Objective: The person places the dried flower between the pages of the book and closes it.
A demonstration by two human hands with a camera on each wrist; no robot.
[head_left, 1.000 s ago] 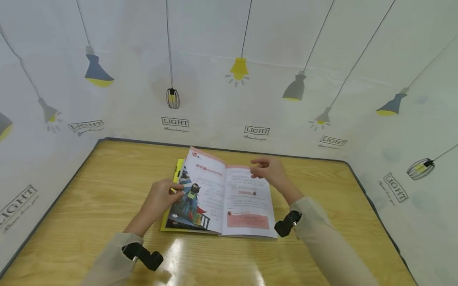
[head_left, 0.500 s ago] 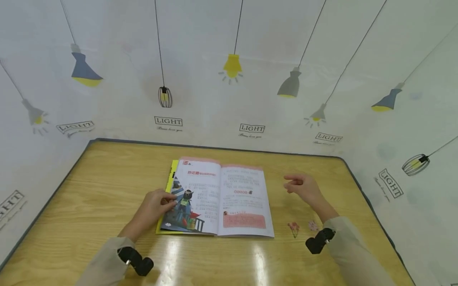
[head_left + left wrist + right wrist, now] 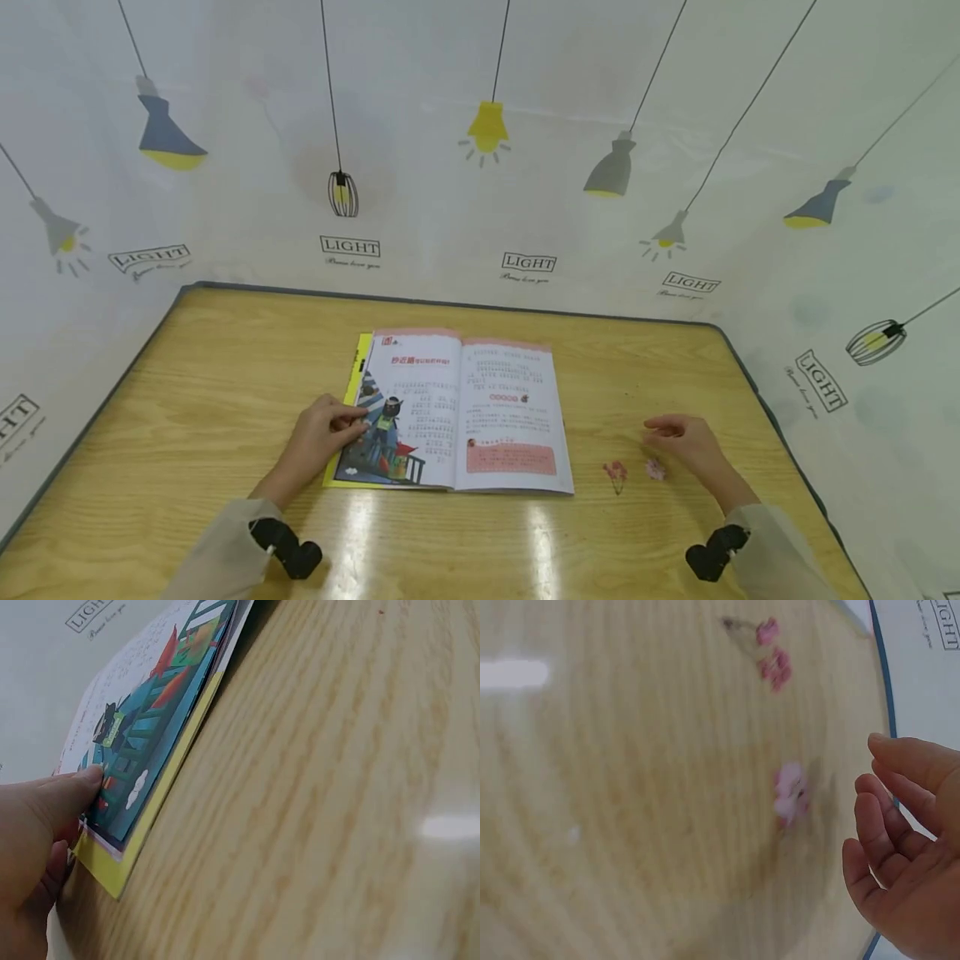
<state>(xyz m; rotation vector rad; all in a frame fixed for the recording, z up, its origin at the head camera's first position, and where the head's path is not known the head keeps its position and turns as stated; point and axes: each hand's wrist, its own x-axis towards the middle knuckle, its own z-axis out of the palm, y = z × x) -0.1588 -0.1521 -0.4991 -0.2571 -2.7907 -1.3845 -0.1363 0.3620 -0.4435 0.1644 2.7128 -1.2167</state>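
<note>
Probably pinching the book [image 3: 510,425] at nine o'clock between left fingers [image 3: 84,781]; poising right fingers [image 3: 872,825], empty, half-curled, near four-o'clock flowers [image 3: 656,469]; risking losing the page [image 3: 423,367] by slipping.

I sit facing a wood-grained table [image 3: 225,400] in warm yellow-brown, a dark grey-blue trim [image 3: 450,305] running along its far and side edges. White walls [image 3: 420,192] rise before me and to both sides, printed with hanging lamps [image 3: 488,123] in blue, grey and yellow, and with boxed signs [image 3: 350,247] reading "LIGHT". Faint round blotches [image 3: 810,310] tint them, and toward me two pale reflections [image 3: 540,542] streak the glossy tabletop.
</note>
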